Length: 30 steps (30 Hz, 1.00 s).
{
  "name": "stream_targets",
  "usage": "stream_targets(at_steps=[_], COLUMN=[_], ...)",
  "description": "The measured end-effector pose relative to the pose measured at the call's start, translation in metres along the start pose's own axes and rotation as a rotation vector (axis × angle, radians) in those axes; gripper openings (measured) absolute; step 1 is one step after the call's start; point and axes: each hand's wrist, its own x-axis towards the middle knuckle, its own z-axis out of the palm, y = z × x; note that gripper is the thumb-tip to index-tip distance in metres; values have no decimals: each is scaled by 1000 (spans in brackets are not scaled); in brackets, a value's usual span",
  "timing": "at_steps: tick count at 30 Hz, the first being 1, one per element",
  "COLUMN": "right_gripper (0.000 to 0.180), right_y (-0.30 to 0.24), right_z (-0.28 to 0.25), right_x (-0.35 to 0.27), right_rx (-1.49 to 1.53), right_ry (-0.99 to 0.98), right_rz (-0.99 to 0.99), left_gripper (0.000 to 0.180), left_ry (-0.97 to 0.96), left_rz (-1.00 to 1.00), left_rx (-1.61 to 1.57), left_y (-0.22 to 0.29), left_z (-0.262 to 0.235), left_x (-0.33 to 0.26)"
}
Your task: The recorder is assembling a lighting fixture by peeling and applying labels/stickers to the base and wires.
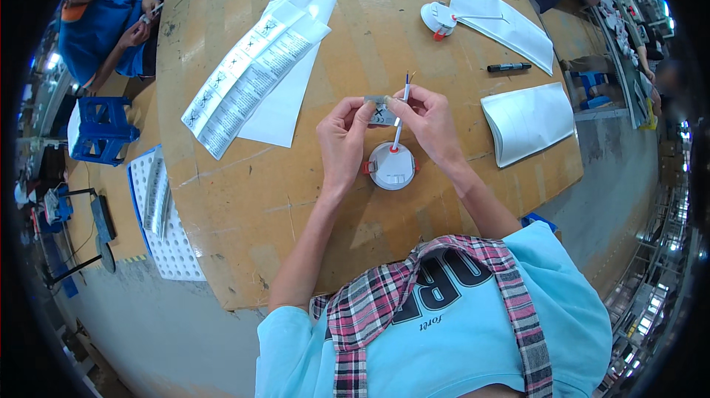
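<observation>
A small grey printed label point(381, 116) is stretched between my two hands, just beyond a round white downlight point(392, 169). My left hand point(344, 143) pinches its left end between thumb and fingers. At the other end, my right hand point(431, 126) pinches it, close to the white cable point(399, 126). That cable rises from the downlight, and bare coloured wires stick out at its tip. The downlight lies on the brown table with a red clip on either side. Whether the label touches the cable, I cannot tell.
Printed label sheets point(255, 76) lie over white paper at left. A second downlight point(438, 19) rests by a white sheet point(510, 28) at far right, near a black marker point(509, 68) and a curled white sheet point(529, 124). A person in blue point(111, 21) sits beyond the left edge.
</observation>
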Motion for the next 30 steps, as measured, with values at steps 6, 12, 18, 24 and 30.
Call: stream_targets(at_steps=[6, 12, 18, 24, 30], right_gripper=[21, 30, 30, 27, 31], right_y=[1, -5, 14, 12, 26], right_z=[5, -1, -12, -15, -30], right_x=[-3, -10, -2, 16, -8], right_rx=[136, -5, 129, 182, 228], right_ry=[73, 76, 78, 141, 327], right_rz=[-55, -33, -32, -2, -211], left_gripper=[20, 22, 37, 76, 75], left_ry=[29, 11, -42, -277, -405], left_rz=[29, 29, -50, 396, 251], left_rx=[20, 19, 23, 1138, 1049], left_y=[-6, -4, 1, 2, 13], left_z=[-1, 2, 0, 10, -8], left_x=[0, -6, 0, -42, -54])
